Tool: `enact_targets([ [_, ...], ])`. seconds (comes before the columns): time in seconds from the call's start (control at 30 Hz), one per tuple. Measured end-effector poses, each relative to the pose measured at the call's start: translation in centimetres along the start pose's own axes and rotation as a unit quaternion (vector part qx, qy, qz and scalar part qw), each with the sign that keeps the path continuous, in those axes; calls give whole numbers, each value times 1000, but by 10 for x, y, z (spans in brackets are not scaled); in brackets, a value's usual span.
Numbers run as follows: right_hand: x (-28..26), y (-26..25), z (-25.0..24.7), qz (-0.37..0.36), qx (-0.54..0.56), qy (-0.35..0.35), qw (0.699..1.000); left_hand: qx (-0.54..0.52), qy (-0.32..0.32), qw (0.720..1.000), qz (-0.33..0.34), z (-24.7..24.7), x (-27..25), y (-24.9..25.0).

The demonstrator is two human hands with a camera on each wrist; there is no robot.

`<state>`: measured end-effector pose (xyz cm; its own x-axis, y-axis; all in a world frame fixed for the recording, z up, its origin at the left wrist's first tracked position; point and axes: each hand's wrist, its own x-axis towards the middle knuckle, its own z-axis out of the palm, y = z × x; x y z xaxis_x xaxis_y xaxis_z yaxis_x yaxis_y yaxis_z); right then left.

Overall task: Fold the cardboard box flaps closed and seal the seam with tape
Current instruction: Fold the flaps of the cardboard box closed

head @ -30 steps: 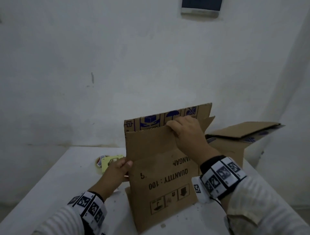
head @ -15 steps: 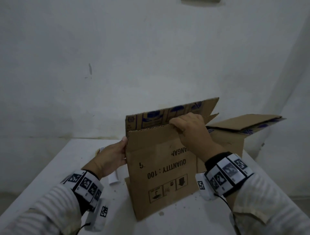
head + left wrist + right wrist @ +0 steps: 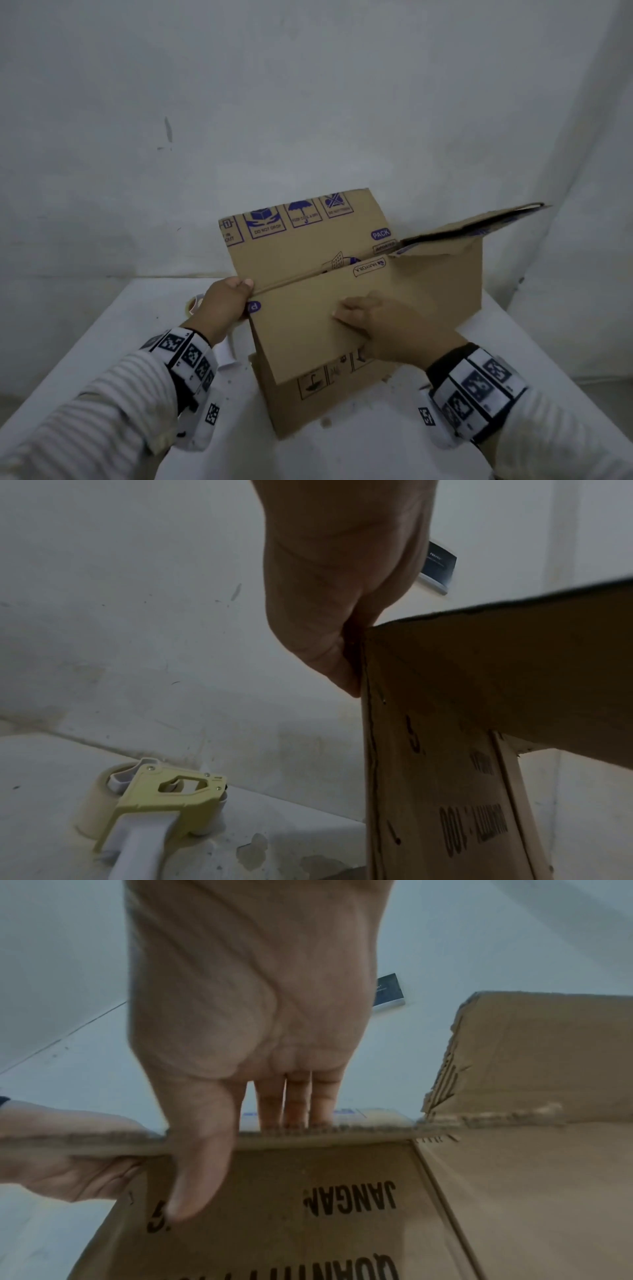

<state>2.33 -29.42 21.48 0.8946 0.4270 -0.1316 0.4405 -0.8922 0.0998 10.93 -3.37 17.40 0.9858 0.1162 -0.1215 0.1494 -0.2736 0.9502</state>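
Observation:
A brown cardboard box (image 3: 308, 397) stands on the white table (image 3: 85, 353). Its near flap (image 3: 298, 322) is bent out and down towards me. My right hand (image 3: 376, 322) pinches that flap. In the right wrist view its fingers (image 3: 294, 1099) lie over the flap's edge and the thumb (image 3: 195, 1177) under it. The far flap (image 3: 305, 236), printed with blue symbols, stands upright. My left hand (image 3: 226, 301) grips the box's upper left corner with the thumb on top, and its fingers are hidden. A yellow-green tape dispenser (image 3: 164, 799) lies on the table left of the box.
Brown cardboard (image 3: 448, 284) with a flap (image 3: 479, 222) sticking out to the right stands against the box's right side; I cannot tell whether it is a second box. A white wall rises close behind the table. Small crumbs dot the table near the box.
The near flap stood upright and now leans out and down towards me under my right hand. My left hand rose from the table beside the dispenser to the box's left corner.

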Motion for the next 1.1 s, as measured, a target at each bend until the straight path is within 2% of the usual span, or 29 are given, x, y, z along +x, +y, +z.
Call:
enact_targets([
  [0.07, 8, -1, 8, 24, 29, -60, 997, -10, 0, 1000, -4, 5, -6, 3],
  [0.1, 14, -1, 10, 39, 46, -64, 996, -13, -3, 1000, -3, 7, -7, 3],
  [0.23, 44, -2, 7, 99, 117, 48, 987, -19, 0, 1000, -5, 12, -13, 3],
  [0.33, 64, -12, 19, 117, 108, 96, 983, -45, 25, 999, -12, 14, -20, 3],
  [0.4, 71, -19, 31, 137, 83, 160, 974, -8, 85, 996, 31, 13, -25, 2],
  [0.43, 74, -22, 36, 145, 72, 181, 970, 59, 125, 987, 88, 14, -28, 2],
  [0.47, 76, -25, 38, 148, 63, 191, 968, 130, 161, 965, 163, 15, -33, 3],
  [0.5, 77, -26, 39, 147, 56, 195, 968, 200, 184, 931, 244, 18, -38, 5],
  [0.53, 78, -27, 39, 145, 55, 195, 969, 268, 179, 892, 316, 24, -39, 5],
  [0.57, 79, -28, 39, 144, 56, 197, 968, 339, 151, 852, 368, 30, -41, 6],
  [0.6, 78, -29, 39, 142, 57, 201, 967, 399, 101, 824, 388, 37, -41, 8],
  [0.63, 77, -30, 39, 140, 57, 207, 967, 443, 53, 807, 388, 44, -39, 7],
  [0.7, 73, -29, 38, 136, 66, 203, 968, 492, -2, 793, 361, 54, -33, 5],
  [0.83, 60, -14, 31, 141, 69, 175, 972, 522, 13, 778, 350, 63, -29, 4],
  [0.93, 42, 18, 24, 273, 60, 213, 936, 529, 10, 778, 340, 63, -26, 3],
  [1.03, 21, 57, 21, 388, 54, 157, 906, 519, 21, 799, 305, 68, -23, 5],
  [1.1, 13, 76, 27, 404, 108, 108, 902, 520, 48, 809, 270, 78, -21, 11],
])
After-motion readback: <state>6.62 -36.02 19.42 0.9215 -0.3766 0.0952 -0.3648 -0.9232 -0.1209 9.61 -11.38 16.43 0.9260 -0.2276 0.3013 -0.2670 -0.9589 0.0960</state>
